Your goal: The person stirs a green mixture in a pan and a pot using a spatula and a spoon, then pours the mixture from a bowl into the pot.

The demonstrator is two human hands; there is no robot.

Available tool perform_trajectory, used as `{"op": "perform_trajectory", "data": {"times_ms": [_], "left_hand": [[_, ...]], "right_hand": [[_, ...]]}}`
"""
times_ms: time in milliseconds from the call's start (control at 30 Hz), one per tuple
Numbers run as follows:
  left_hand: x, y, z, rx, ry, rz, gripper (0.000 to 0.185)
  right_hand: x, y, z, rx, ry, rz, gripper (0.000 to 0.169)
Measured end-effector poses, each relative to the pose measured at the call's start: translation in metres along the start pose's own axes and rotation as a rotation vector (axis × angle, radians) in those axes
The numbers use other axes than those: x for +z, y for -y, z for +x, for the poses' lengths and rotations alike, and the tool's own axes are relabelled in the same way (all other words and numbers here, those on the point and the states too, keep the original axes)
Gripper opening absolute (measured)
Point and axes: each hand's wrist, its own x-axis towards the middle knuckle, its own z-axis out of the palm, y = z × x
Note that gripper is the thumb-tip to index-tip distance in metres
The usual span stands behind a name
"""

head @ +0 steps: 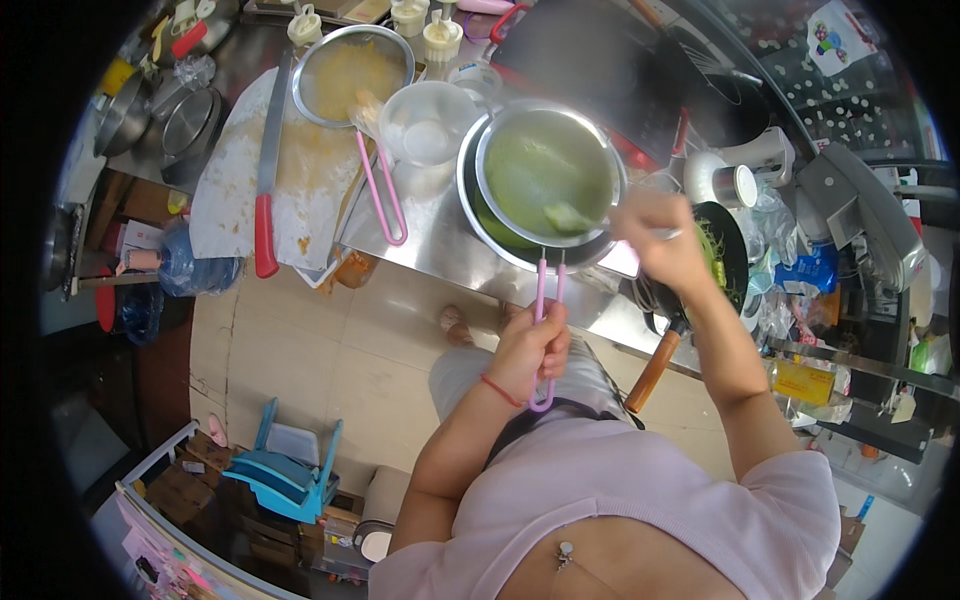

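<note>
My left hand (pixel 536 341) grips the pink wire handle of a round metal strainer (pixel 551 169). Green liquid coats the strainer's mesh, and it rests over or just above a larger metal bowl (pixel 469 206) with green liquid showing at its left side. Blurred by motion, my right hand (pixel 660 236) is closed at the strainer's right rim. It seems to hold a spatula (pixel 566 217) whose green-smeared head lies in the strainer; the handle is mostly hidden. A translucent plastic bowl (pixel 427 124) stands left of the metal bowl.
Another strainer (pixel 352 75) with yellow residue lies beside a red-handled long knife (pixel 268 172) on stained paper (pixel 232 165). A black pan (pixel 724 255) with a wooden handle overhangs the counter edge at right. Behind stands a dark griddle (pixel 592 60). A blue chair (pixel 289 472) is on the floor.
</note>
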Motion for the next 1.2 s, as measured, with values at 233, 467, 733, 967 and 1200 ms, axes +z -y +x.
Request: {"op": "perform_trajectory", "data": {"times_ms": [233, 467, 733, 967, 1200], "left_hand": [[0.004, 0.001, -0.001, -0.005, -0.010, 0.015, 0.017], [0.001, -0.001, -0.003, 0.003, -0.042, 0.037, 0.017], [-0.003, -0.002, -0.001, -0.041, 0.069, 0.011, 0.020], [0.000, 0.000, 0.000, -0.014, -0.010, 0.055, 0.019], [-0.001, -0.001, 0.001, -0.028, 0.062, 0.035, 0.019]], "right_hand": [[0.017, -0.017, 0.018, -0.162, -0.534, 0.142, 0.027], [-0.004, 0.005, 0.012, 0.340, -0.091, 0.411, 0.025], [0.033, -0.029, 0.032, 0.102, -0.216, 0.603, 0.031], [-0.029, -0.041, 0.049, 0.203, -0.001, 0.637, 0.030], [0.022, -0.036, 0.029, 0.122, 0.014, 0.581, 0.030]]}}
